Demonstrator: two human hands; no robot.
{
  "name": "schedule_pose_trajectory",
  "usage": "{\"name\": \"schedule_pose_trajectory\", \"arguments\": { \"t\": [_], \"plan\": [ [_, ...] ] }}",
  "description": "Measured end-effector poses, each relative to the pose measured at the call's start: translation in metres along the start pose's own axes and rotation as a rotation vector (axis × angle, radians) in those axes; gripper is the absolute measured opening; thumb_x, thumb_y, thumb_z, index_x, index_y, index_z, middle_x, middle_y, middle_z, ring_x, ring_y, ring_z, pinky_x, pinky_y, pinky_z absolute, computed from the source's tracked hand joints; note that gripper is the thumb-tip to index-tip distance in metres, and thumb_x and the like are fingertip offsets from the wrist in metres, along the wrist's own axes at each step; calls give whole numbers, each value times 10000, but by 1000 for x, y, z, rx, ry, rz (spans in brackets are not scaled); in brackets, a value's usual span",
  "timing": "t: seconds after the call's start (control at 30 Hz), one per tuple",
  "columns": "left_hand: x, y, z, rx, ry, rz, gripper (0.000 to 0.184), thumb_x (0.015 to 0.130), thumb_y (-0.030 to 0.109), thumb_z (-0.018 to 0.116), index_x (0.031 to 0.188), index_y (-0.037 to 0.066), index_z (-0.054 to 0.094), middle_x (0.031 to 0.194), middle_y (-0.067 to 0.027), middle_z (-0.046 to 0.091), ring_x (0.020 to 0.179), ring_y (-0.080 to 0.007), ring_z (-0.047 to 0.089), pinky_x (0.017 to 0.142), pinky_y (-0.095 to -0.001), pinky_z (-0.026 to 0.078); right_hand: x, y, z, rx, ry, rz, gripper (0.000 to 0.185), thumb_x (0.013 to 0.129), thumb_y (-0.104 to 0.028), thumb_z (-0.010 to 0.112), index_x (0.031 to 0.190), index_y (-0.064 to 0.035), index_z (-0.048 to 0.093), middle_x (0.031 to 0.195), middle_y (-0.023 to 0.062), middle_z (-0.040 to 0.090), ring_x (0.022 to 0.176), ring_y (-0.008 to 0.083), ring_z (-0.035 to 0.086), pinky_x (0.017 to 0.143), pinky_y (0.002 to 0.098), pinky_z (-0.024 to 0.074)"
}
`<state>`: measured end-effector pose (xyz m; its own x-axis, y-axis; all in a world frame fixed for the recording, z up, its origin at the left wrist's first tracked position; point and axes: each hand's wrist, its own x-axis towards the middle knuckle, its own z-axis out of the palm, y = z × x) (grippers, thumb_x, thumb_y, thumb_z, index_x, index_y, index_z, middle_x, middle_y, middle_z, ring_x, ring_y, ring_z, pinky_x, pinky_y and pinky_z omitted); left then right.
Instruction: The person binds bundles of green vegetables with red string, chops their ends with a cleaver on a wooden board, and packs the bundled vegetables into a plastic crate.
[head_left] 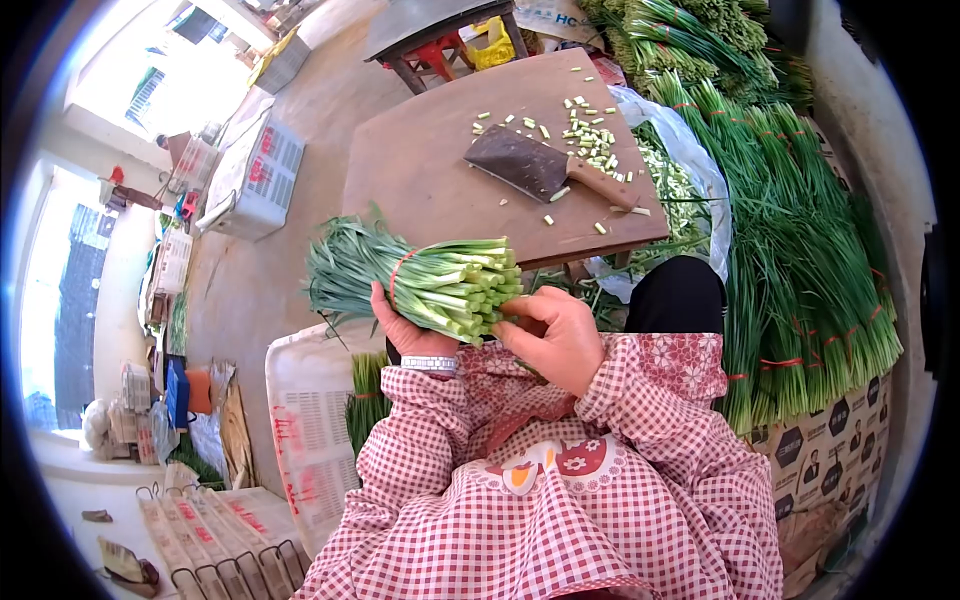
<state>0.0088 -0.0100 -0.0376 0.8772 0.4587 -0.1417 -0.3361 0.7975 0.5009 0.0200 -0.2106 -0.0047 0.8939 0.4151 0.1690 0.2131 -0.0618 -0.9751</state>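
A bundle of green stalks point(450, 285) with a red band round it lies across my left hand point(405, 325), pale cut ends to the right and leaves to the left. My left hand wraps the bundle from below. At the cut ends, the fingers of my right hand point(555, 335) are pinched together; whether they grip a stalk is too small to tell. Beyond the bundle, a cleaver point(518, 163) with a wooden handle rests on the brown table point(420, 155), among short cut stalk pieces point(590, 135).
Banded green bundles point(800, 240) are piled at the right, beside a plastic bag point(705, 165) holding cut pieces. A white crate point(262, 175) stands on the floor at the upper left. Another crate point(305, 430) is by my left arm. A dark table point(430, 30) stands behind.
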Motion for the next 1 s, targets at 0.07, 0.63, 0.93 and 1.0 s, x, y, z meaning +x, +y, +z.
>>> {"name": "schedule_pose_trajectory", "arguments": {
  "t": [0.07, 0.63, 0.93, 1.0],
  "plan": [
    [-2, -1, -1, -11, -13, -13, 574, 871, 487, 525, 1195, 14, 553, 1192, -130, 585, 1130, -294, 531, 1022, -466, 393, -1, 1, 5, -29, 41, 7, 225, 764, -129, 711, 940, 11, 693, 724, 84, 567, 622, 165, 580, 580, 280, 463],
    [-8, -12, -4, -40, -31, 14, 590, 891, 488, 499, 1229, 7, 535, 1210, -137, 581, 1133, -292, 536, 1027, -460, 396, 1, 16, 19, 165, 125, 141, 160, 721, -107, 695, 815, 21, 676, 710, 103, 589, 592, 188, 568, 571, 298, 449],
    [-13, -6, 7, 10, 8, 8, 642, 867, 546, 492, 1218, 11, 537, 1204, -144, 582, 1133, -301, 535, 1023, -469, 397, -6, 6, 18, -60, 160, -120, 99, 718, -84, 676, 762, -12, 625, 663, 125, 543, 619, 283, 554, 548, 355, 444],
    [-13, -5, 7, 36, 7, 42, 646, 863, 554, 496, 1215, 15, 540, 1199, -138, 586, 1133, -299, 536, 1021, -471, 399, -8, 0, 12, -56, 149, -147, 98, 724, -79, 671, 781, -15, 624, 681, 120, 546, 613, 270, 551, 554, 358, 444]
  ]
}}
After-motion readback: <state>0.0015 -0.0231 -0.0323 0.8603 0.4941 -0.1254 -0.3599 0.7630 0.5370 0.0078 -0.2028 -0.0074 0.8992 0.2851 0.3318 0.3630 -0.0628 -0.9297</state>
